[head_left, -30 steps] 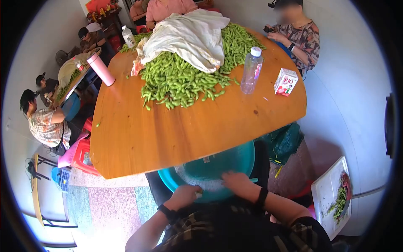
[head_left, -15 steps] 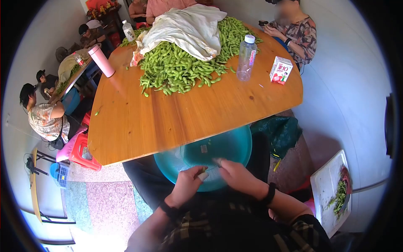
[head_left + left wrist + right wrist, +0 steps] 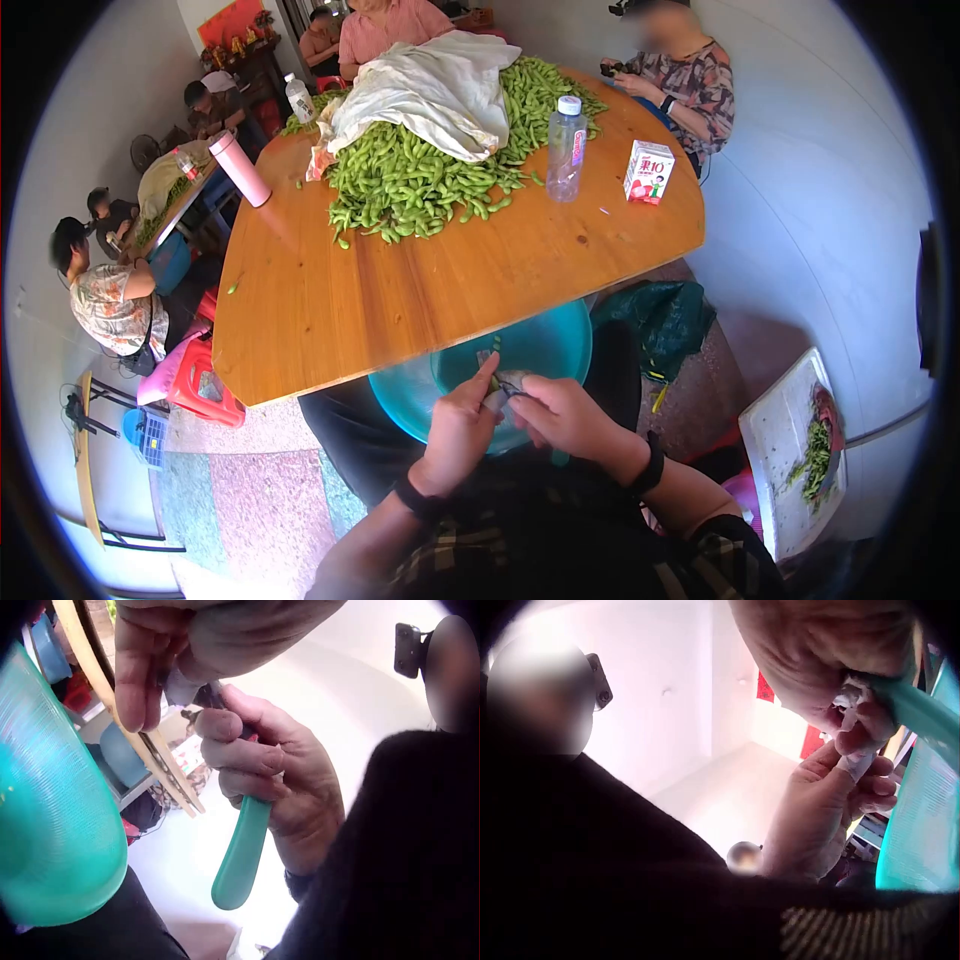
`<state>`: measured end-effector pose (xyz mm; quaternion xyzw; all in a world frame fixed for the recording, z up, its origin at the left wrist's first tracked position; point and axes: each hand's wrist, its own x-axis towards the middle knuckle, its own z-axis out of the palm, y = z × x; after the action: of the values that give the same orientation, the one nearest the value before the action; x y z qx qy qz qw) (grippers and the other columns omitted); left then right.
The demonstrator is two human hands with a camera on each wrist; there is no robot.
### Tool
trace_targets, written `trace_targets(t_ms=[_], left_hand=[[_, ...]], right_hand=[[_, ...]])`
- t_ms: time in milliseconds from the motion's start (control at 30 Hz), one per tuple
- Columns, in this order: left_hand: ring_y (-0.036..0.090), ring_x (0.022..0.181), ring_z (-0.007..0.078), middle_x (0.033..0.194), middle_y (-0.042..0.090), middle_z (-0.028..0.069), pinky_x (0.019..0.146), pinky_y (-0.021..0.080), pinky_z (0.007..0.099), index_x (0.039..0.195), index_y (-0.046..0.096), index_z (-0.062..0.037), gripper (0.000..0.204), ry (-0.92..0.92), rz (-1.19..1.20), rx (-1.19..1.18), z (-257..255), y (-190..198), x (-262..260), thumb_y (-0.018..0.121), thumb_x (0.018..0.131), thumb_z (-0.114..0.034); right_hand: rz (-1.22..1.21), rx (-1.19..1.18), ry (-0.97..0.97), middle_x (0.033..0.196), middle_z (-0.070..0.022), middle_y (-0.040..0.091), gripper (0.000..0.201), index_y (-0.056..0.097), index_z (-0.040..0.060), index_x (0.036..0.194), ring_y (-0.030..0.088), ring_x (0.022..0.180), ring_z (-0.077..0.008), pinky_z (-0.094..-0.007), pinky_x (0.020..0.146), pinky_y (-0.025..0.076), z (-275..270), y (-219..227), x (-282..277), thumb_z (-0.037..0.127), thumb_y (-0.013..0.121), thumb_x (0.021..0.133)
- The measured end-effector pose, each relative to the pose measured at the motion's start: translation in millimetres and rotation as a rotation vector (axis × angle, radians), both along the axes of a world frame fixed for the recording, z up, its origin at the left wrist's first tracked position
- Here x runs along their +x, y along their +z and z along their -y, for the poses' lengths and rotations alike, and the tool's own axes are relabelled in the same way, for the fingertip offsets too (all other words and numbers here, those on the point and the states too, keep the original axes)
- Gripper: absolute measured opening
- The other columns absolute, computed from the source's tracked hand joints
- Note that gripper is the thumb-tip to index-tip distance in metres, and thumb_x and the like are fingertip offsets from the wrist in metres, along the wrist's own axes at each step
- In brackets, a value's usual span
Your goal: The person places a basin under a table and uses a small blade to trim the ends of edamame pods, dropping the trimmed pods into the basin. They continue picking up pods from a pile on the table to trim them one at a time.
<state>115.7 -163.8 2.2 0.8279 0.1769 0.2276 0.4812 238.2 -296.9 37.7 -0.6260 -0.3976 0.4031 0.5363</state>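
Right hand (image 3: 572, 418) clenched round a tapered green plastic handle (image 3: 242, 859); left hand (image 3: 460, 432) meets it, contents undetermined (fingers obscure them). Round teal plastic basin (image 3: 400, 398) beneath. Apparent step: opening 1 pod; next move calls for careful release of beans basinward. Curved green bean pods (image 3: 400, 188) heaped at 11 o'clock on the brown wooden table (image 3: 480, 285).

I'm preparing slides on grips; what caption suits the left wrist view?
The right hand grips a green handle close to the left hand, with a teal basket alongside.

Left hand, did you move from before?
Yes. In the head view, your left hand has moved forward: its fingertips are now closer to the near edge of the wooden table than before.
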Motion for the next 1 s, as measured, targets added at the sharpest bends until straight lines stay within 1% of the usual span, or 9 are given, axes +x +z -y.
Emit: trace_targets(t_ms=[300, 400, 467, 533, 600, 667, 867, 933, 1000], left_hand=[[0.067, 0.078, 0.0380, 0.090, 0.066, 0.0239, 0.071, 0.055, 0.0405, 0.133, 0.058, -0.0013, 0.055, 0.016, -0.007, 0.097, 9, -7, 1, 0.060, 0.079, 0.008], [0.068, 0.083, 0.0390, 0.093, 0.067, 0.0254, 0.074, 0.055, 0.0416, 0.132, 0.059, -0.0007, 0.054, 0.018, -0.014, 0.065, 13, -10, -2, 0.058, 0.079, 0.010], [0.068, 0.084, 0.0392, 0.094, 0.067, 0.0257, 0.074, 0.055, 0.0415, 0.131, 0.059, 0.0001, 0.053, 0.021, -0.010, 0.070, 16, -17, -2, 0.058, 0.079, 0.009], [0.068, 0.086, 0.0393, 0.095, 0.068, 0.0261, 0.074, 0.056, 0.0414, 0.130, 0.059, 0.0008, 0.052, 0.026, 0.002, 0.081, 16, -22, -1, 0.058, 0.078, 0.009], [0.073, 0.074, 0.0167, 0.092, 0.072, 0.0170, 0.064, 0.057, 0.0289, 0.133, 0.057, 0.0031, 0.041, -0.023, -0.050, 0.120, 17, -28, -4, 0.059, 0.093, 0.002], [0.072, 0.073, 0.0170, 0.093, 0.071, 0.0178, 0.063, 0.056, 0.0287, 0.134, 0.056, 0.0032, 0.040, -0.038, -0.020, 0.182, 14, -27, -7, 0.059, 0.094, 0.000], [0.066, 0.082, 0.0125, 0.094, 0.071, 0.0058, 0.069, 0.054, 0.0267, 0.141, 0.052, -0.0046, 0.044, -0.280, -0.048, -0.334, -10, -30, -15, 0.054, 0.098, -0.002], [0.055, 0.077, 0.0057, 0.089, 0.061, -0.0026, 0.068, 0.049, 0.0228, 0.148, 0.047, -0.0106, 0.048, -0.339, -0.087, -0.595, -18, -30, -13, 0.053, 0.101, -0.006], [0.050, 0.074, 0.0051, 0.088, 0.055, -0.0027, 0.068, 0.045, 0.0206, 0.150, 0.042, -0.0090, 0.049, -0.362, -0.038, -0.619, -15, -29, -10, 0.051, 0.102, -0.008]], right_hand=[[0.081, 0.030, -0.034, 0.070, -0.0071, 0.061, 0.017, 0.052, -0.0012, 0.088, 0.058, 0.054, -0.0120, -0.0289, 0.049, 0.045, 12, -6, -6, 0.011, 0.051, 0.100], [0.089, 0.033, -0.009, 0.071, -0.0074, 0.061, 0.014, 0.052, -0.0010, 0.092, 0.059, 0.055, -0.0126, -0.0290, 0.050, 0.045, 14, -12, -4, 0.010, 0.051, 0.100], [0.262, 0.201, -0.058, 0.077, -0.0023, 0.061, 0.015, 0.058, -0.0001, 0.106, 0.056, 0.061, -0.0072, -0.0245, 0.055, 0.045, 12, -31, -4, 0.012, 0.051, 0.099], [0.245, 0.248, -0.096, 0.074, -0.0038, 0.060, 0.011, 0.055, 0.0006, 0.101, 0.055, 0.058, -0.0085, -0.0254, 0.052, 0.044, 8, -45, -7, 0.011, 0.051, 0.100], [0.229, 0.290, -0.124, 0.071, -0.0053, 0.058, 0.010, 0.052, 0.0013, 0.095, 0.054, 0.055, -0.0098, -0.0263, 0.048, 0.042, 8, -47, -4, 0.010, 0.050, 0.100], [-0.259, -0.020, -0.036, 0.069, -0.0019, 0.054, 0.008, 0.052, 0.0041, 0.096, 0.048, 0.053, -0.0075, -0.0244, 0.047, 0.038, 15, -40, -3, 0.011, 0.051, 0.100], [-0.405, -0.032, -0.042, 0.068, -0.0006, 0.051, 0.010, 0.051, 0.0064, 0.093, 0.045, 0.049, -0.0066, -0.0228, 0.042, 0.032, 13, -36, -6, 0.014, 0.051, 0.100], [-0.403, -0.034, -0.051, 0.068, -0.0009, 0.051, 0.010, 0.051, 0.0060, 0.094, 0.045, 0.048, -0.0068, -0.0228, 0.041, 0.032, 9, -38, -4, 0.014, 0.050, 0.101], [-0.392, -0.021, -0.062, 0.069, -0.0012, 0.052, 0.011, 0.051, 0.0056, 0.094, 0.045, 0.047, -0.0070, -0.0228, 0.041, 0.032, 4, -36, -5, 0.014, 0.050, 0.101]])
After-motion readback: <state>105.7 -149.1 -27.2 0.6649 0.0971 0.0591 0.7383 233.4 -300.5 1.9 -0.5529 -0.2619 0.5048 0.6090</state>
